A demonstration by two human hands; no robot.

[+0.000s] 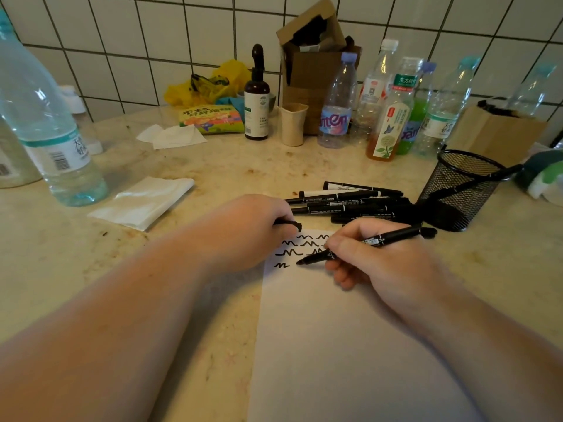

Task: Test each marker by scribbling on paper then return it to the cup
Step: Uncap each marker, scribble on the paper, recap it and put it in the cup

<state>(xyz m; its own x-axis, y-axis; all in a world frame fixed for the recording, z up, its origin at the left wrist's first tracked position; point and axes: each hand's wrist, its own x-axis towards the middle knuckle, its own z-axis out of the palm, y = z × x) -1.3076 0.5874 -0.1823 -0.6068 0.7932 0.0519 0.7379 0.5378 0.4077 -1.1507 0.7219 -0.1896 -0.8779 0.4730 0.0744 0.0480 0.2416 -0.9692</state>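
Observation:
A white sheet of paper [335,345] lies in front of me, with several black squiggles [292,251] near its far edge. My right hand [380,260] grips an uncapped black marker [374,240], its tip touching the paper just right of the lowest squiggle. My left hand [259,229] rests on the paper's far left corner and holds a small black marker cap [289,223] in its curled fingers. Several black markers [350,202] lie in a pile beyond the paper. A black mesh cup [457,190] stands to the right with one marker leaning in it.
Several plastic bottles [338,108] and a brown pump bottle [256,95] line the tiled back wall, beside a paper cup [293,124] and cardboard boxes [310,62]. A large water bottle [48,126] stands at the left. Folded tissues [143,202] lie on the counter.

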